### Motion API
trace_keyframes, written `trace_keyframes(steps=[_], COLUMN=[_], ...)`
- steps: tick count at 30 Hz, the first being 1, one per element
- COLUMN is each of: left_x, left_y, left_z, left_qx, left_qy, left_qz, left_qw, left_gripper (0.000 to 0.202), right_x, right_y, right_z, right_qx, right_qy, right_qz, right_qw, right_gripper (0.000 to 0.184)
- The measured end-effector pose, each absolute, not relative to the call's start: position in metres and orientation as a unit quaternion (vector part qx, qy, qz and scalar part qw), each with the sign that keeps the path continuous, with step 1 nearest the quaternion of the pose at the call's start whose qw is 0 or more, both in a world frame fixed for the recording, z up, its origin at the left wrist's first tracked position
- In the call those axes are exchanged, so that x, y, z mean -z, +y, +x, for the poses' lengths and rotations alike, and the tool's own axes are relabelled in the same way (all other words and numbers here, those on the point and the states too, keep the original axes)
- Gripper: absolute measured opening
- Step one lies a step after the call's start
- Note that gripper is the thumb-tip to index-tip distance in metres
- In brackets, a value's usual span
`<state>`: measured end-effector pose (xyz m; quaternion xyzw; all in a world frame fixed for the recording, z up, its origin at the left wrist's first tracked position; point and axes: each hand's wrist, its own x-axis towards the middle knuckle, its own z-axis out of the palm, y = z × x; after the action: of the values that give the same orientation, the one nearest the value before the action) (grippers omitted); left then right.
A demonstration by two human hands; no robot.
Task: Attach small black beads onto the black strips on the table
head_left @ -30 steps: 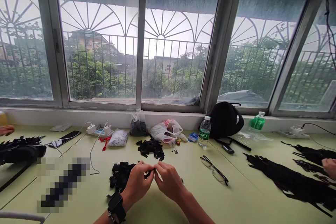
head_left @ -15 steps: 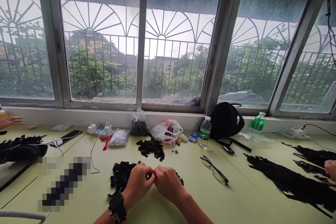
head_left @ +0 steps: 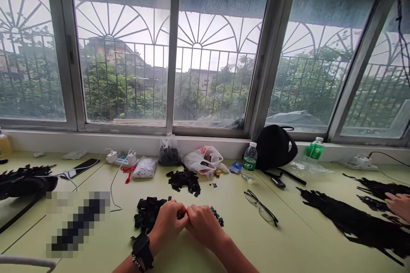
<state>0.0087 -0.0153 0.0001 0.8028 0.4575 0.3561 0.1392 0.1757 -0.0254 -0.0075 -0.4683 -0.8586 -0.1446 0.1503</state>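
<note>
My left hand (head_left: 169, 222) and my right hand (head_left: 203, 222) meet over the table, fingertips pinched together. A bit of something dark shows between the left fingers; what the hands hold is mostly hidden. A black watch and a beaded bracelet are on the left wrist. Just beside my left hand lies a pile of short black fabric pieces (head_left: 145, 213). Small dark shiny beads or buttons (head_left: 218, 216) sit in a heap past my right hand, partly covered by it. Farther back is a second pile of black fabric pieces (head_left: 185, 182).
Glasses (head_left: 262, 208) lie to the right, before a water bottle (head_left: 249, 161) and a black bag (head_left: 273, 147). Plastic bags (head_left: 205, 160) and a power strip (head_left: 121, 159) line the back. A co-worker's hand (head_left: 400, 204) is near long black strips (head_left: 355, 226).
My hands stay together and have barely shifted. At the far left, another person's hand has left the view. On the right, the co-worker's hand has moved farther into view.
</note>
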Motion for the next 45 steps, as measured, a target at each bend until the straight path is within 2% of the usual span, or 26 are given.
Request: trace_keyframes(steps=[7,15,21,25,29,31,36,40,45], left_x=[0.006,0.002,-0.001,-0.001,-0.002,-0.004,-0.005,-0.003,-0.003], left_y=[-0.011,-0.012,-0.011,-0.01,-0.011,-0.011,-0.012,-0.011,-0.013], left_z=[0.007,0.008,0.008,0.008,0.007,0.008,0.009,0.01,0.01], left_qx=[-0.368,-0.389,-0.425,-0.444,-0.448,-0.451,-0.453,-0.451,-0.438], left_qy=[0.459,0.441,0.42,0.455,0.483,0.484,0.442,0.424,0.428], left_qz=[0.78,0.761,0.753,0.729,0.716,0.715,0.729,0.736,0.754], left_qw=[0.214,0.273,0.275,0.254,0.232,0.226,0.259,0.274,0.24], left_gripper=[0.02,0.019,0.023,0.031,0.037,0.038,0.042,0.044,0.042], right_x=[0.006,0.0,0.005,0.008,0.005,0.003,0.0,0.002,0.004], right_y=[-0.027,-0.031,-0.027,-0.018,-0.012,-0.012,-0.015,-0.016,-0.015], right_z=[0.174,0.175,0.179,0.18,0.182,0.182,0.178,0.177,0.18], right_qx=[0.169,0.134,0.082,0.043,-0.064,-0.121,-0.175,-0.141,-0.099], right_qy=[-0.858,-0.865,-0.856,-0.824,-0.785,-0.768,-0.764,-0.769,-0.78], right_qz=[-0.461,-0.463,-0.465,-0.482,-0.463,-0.452,-0.437,-0.437,-0.441], right_qw=[0.15,0.138,0.211,0.295,0.407,0.437,0.441,0.445,0.433], right_gripper=[0.013,0.019,0.023,0.03,0.031,0.03,0.034,0.036,0.031])
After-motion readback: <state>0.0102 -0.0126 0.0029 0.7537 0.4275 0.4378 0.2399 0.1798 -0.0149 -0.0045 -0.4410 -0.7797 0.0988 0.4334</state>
